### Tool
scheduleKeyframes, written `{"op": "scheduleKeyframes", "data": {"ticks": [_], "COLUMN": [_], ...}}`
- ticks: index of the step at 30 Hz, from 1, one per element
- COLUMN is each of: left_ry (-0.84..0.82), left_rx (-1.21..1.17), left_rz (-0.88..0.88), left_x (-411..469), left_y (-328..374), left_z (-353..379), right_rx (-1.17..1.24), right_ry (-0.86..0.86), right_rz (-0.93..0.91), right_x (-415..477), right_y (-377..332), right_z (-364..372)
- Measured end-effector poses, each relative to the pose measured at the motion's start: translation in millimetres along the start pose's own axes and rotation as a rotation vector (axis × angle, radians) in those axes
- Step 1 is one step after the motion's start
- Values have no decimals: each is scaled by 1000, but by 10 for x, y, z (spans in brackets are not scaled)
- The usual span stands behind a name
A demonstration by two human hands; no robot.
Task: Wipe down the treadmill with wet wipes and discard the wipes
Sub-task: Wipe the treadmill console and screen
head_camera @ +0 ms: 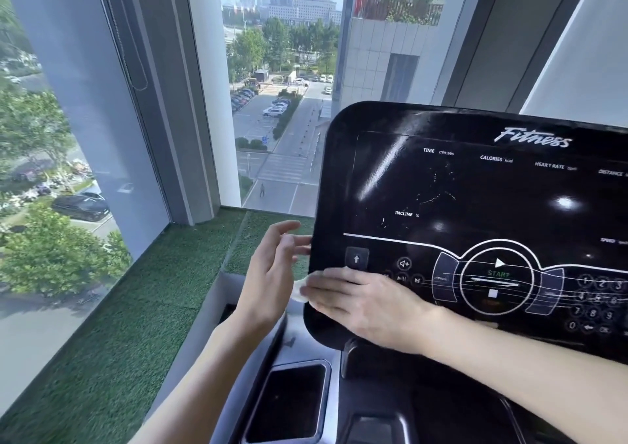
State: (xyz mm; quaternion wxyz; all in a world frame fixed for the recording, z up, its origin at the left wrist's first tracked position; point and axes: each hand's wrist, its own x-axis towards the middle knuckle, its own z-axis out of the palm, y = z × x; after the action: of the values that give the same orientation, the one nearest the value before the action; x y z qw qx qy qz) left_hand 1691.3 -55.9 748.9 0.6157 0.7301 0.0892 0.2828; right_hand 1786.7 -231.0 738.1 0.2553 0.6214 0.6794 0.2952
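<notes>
well, the right hand point(367, 307) lies palm down across the lower left corner of the black treadmill console point(475, 188), forearm reaching in from the right. its fingers are straight and close together, pressing a white wet wipe point(300, 290) that peeks out past the fingertips at the console's edge. the left hand point(272, 273) is raised just beside that edge, fingers apart and loosely bent, holding nothing.

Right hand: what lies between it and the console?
A white wipe, pressed flat under the right hand against the console; only its left edge shows, in the head view.
</notes>
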Motion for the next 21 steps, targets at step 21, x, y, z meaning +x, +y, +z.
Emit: {"op": "scheduleKeyframes", "data": {"ticks": [21], "left_ry": [-99], "left_rx": [148], "left_rz": [207], "left_x": [791], "left_y": [812], "left_z": [265], "right_rx": [131], "right_ry": [233], "right_rz": [800], "right_x": [535], "right_y": [1308], "right_z": [-463]}}
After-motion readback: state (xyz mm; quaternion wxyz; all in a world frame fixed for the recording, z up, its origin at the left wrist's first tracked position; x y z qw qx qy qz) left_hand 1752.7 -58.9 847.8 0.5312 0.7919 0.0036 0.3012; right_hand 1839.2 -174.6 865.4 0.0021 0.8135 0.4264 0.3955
